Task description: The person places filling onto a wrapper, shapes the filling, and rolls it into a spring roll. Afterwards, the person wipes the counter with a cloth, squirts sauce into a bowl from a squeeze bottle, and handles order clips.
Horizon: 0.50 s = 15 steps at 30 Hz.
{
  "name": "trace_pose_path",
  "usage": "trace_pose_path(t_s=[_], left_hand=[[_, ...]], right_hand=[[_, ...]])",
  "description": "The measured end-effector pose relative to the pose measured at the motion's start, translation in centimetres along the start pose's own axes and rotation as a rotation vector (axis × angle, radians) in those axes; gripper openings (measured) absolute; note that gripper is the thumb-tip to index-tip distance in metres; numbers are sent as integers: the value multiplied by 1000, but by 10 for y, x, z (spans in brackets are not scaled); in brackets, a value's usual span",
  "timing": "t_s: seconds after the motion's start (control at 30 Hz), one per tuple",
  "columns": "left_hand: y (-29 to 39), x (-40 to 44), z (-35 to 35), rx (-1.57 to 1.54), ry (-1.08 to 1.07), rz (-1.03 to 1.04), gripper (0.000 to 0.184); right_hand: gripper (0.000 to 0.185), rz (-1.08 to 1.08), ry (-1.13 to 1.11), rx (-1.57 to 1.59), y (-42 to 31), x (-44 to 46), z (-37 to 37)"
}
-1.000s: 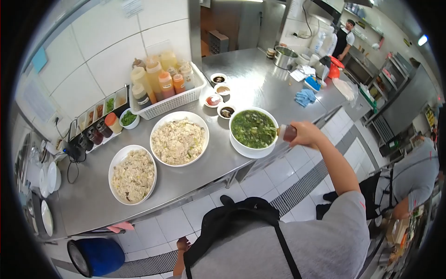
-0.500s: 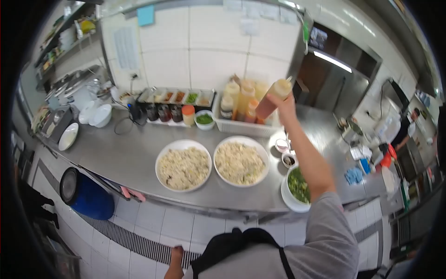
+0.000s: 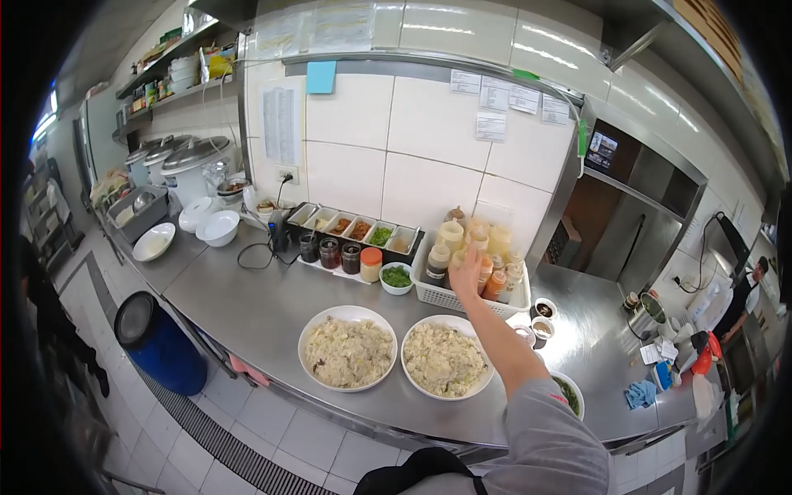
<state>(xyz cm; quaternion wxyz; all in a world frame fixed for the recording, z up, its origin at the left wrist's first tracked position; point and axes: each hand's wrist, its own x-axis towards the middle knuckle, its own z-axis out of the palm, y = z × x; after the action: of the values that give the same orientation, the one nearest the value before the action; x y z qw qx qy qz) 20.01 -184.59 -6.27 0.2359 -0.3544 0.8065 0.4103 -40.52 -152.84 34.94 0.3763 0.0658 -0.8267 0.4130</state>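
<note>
My right hand (image 3: 467,272) reaches into the white perforated basket (image 3: 472,302) of squeeze bottles. Its fingers are closed around a squeeze bottle (image 3: 477,237), mostly hidden by the hand and its neighbours. Beside it stand a pale yellow squeeze bottle (image 3: 450,234) and an orange sauce bottle (image 3: 494,286). Below my forearm lies a white bowl of rice (image 3: 445,359), and to its left a second bowl of rice (image 3: 347,350). Chopped greens in a bowl (image 3: 569,394) are partly covered by my sleeve. My left hand is out of view.
A black topping rack (image 3: 355,229) and several jars (image 3: 329,253) line the wall beside a small bowl of chopped herbs (image 3: 397,279). Small sauce cups (image 3: 544,308) sit right of the basket. A blue barrel (image 3: 161,351) stands on the floor. Another person (image 3: 747,297) is at far right.
My right hand has lowered the squeeze bottle from above the basket to among the other bottles. My left hand has left the view. The camera view has shifted.
</note>
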Motion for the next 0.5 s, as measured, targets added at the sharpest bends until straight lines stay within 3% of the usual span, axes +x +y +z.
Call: trace_pose_path(t_s=[0.07,0.1,0.17,0.23,0.27,0.3,0.33,0.37,0.43,0.5], left_hand=[[4,-2,4,2,1,29,17],[5,0,6,13,4,57,17],[13,10,6,94,13,191,16],[26,25,4,250,64,407,16],[37,35,1,217,79,431,16],[51,44,0,76,53,357,16],[65,62,13,-662,13,-115,16],[81,71,9,-552,32,-127,18],[107,83,9,-528,99,-72,25],[117,92,11,-571,66,32,27]], right_hand=[[56,-362,127,-42,-40,0,-22],[56,-364,119,-52,-53,-10,-31],[49,-477,-126,224,-85,-42,-47],[27,-502,-388,278,-103,-95,-61],[19,-287,-716,247,-129,-128,-83],[17,-335,-890,160,-132,-163,-87],[15,-505,-993,192,-136,-196,-92],[13,-856,-892,303,-128,-227,-85],[12,-945,-999,305,-121,-278,-81],[13,-869,-1065,220,-99,-302,-63]])
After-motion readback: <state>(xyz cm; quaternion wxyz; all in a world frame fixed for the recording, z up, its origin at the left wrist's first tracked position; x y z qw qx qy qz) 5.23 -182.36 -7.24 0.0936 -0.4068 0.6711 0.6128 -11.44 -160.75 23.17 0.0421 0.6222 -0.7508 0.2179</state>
